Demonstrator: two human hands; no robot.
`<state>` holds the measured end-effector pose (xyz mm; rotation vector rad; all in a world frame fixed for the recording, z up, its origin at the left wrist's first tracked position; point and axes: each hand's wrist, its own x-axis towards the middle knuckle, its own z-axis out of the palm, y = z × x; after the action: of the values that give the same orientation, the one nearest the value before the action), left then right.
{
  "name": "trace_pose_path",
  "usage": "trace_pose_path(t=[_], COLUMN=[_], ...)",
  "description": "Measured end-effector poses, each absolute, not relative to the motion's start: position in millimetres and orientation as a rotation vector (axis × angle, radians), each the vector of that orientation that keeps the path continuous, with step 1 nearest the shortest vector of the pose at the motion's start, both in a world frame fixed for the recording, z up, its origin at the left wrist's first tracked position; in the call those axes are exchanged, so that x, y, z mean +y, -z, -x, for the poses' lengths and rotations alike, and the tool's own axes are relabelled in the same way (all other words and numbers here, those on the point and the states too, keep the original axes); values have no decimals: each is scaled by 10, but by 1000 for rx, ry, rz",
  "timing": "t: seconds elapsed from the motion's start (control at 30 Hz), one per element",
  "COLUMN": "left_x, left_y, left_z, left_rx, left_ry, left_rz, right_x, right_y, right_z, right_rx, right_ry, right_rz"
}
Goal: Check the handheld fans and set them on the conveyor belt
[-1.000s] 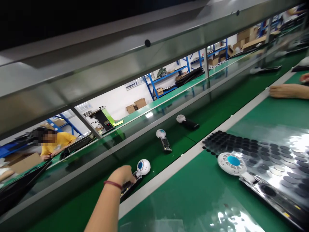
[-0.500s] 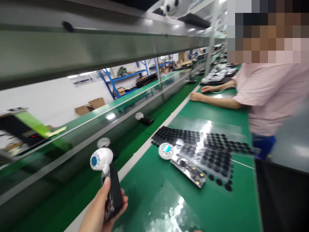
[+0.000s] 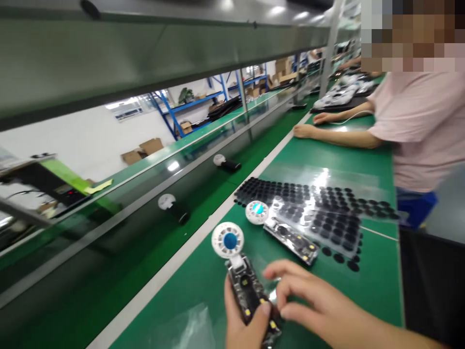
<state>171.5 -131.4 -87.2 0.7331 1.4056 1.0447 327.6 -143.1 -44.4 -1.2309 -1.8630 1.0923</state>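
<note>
My left hand is closed around a handheld device with a round white head, a blue disc in its middle, and a black handle whose inside faces up. Just to its right is my right hand, fingers bent and apart, the fingertips close to the handle. Whether they touch it I cannot tell. A second handheld device of the same kind lies on the green bench, also showing its inner parts. Sheets of round black stickers lie beside and partly beneath it.
On the green conveyor belt to the left lie a nearer white-and-black device and a farther device. Clear plastic film rests on the bench. A co-worker's arms rest farther along. A metal beam spans overhead.
My left hand has brought the device rightward from beside the belt to over the bench, turning its inner side up. My right hand has come into view beside it.
</note>
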Motion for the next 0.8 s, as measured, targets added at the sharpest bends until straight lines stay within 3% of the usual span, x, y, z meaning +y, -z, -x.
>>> trace_pose_path(t=[0.13, 0.8], left_x=[-1395, -1470], left_y=[814, 694], left_z=[-1823, -1927], left_rx=[1323, 1478], left_ry=[-1086, -1024], left_rz=[-673, -721], right_x=[-1171, -1117], right_y=[349, 244], right_z=[-3188, -2973], right_rx=[-1646, -1921], right_ry=[-1402, -1143], right_rz=[1369, 1509])
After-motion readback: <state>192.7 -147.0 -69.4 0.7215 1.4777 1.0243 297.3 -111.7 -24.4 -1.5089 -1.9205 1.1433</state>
